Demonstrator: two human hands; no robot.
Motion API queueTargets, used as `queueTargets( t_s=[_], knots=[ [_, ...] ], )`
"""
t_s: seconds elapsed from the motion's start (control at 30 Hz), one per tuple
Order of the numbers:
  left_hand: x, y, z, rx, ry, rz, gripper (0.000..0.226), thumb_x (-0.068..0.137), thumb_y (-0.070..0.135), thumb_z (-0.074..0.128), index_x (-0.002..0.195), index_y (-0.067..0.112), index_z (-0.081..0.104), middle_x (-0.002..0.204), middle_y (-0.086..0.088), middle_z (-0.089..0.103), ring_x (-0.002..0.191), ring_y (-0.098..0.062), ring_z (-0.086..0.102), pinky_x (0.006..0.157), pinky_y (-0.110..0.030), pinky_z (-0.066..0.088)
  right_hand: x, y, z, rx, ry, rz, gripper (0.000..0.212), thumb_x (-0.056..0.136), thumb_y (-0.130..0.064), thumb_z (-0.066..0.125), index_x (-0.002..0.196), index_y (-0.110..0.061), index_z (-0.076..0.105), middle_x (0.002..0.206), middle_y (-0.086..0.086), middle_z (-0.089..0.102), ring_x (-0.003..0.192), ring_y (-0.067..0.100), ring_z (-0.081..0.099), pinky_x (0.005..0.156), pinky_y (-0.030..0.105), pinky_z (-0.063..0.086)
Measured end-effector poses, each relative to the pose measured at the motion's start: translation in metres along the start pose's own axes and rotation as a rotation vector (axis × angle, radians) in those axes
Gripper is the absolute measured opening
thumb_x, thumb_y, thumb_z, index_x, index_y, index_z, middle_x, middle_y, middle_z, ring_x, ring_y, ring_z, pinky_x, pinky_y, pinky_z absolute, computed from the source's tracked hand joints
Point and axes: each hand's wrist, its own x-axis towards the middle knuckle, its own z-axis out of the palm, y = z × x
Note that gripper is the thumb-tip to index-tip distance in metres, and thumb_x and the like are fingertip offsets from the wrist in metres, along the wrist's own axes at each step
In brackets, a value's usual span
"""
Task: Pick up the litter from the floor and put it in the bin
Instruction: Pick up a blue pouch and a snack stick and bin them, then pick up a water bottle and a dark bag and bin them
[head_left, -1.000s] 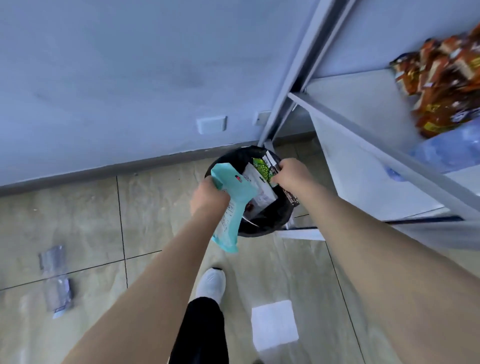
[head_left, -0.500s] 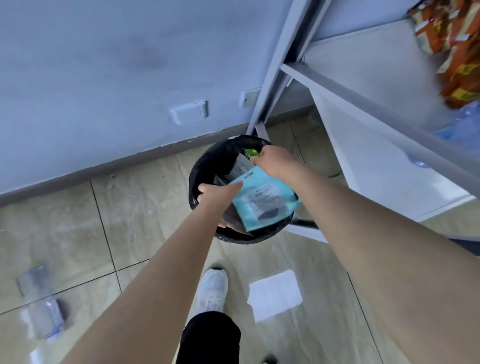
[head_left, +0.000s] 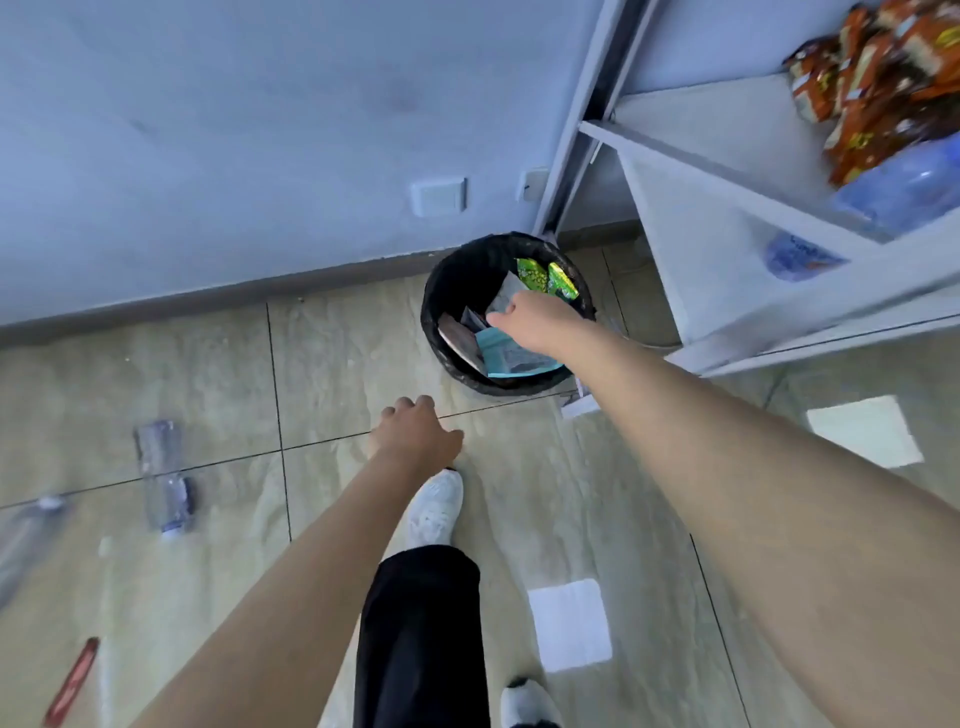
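round bin (head_left: 447, 291) lined with crinkled black plastic, glossy teal pouch (head_left: 511, 358) and green wrappers (head_left: 545, 278) lying inside. right hand (head_left: 540, 325) above the rim, grip loose, empty. left hand (head_left: 415, 434) curled, holding nothing. clear crumpled bottle (head_left: 163, 480) flat on glossy floor tiles (head_left: 332, 364).

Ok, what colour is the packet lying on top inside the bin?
Light teal, with a printed label; the packet lies in the black-lined bin, seen in the head view.
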Motion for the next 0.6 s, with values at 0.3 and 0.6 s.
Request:
queueTargets(
  t_s=[0.3, 0.6],
  knots=[
    [-0.147, -0.13, 0.111, -0.095, 0.006, -0.159, 0.056, 0.083, 0.041, 0.053, 0.132, 0.015, 0.047, 0.132, -0.011, 0.049, 0.125, -0.031, 0.041, 0.095, -0.041, 0.041, -0.122, -0.031, 0.143, -0.043, -0.113, -0.077, 0.038, 0.095, -0.043, 0.044, 0.1, -0.009, 0.058, 0.111, 0.017, 0.059, 0.106, 0.03, 0.055, 0.081, 0.032, 0.04],
    [-0.275, -0.279, 0.214, -0.156, -0.103, -0.287, 0.054, 0.086, 0.043, 0.051, 0.131, 0.015, 0.048, 0.133, -0.011, 0.049, 0.126, -0.029, 0.042, 0.098, -0.039, 0.039, -0.253, -0.046, 0.34, 0.005, -0.331, 0.039, 0.044, 0.097, -0.042, 0.042, 0.11, -0.002, 0.057, 0.112, 0.016, 0.059, 0.112, 0.032, 0.054, 0.077, 0.029, 0.041]
  ],
)
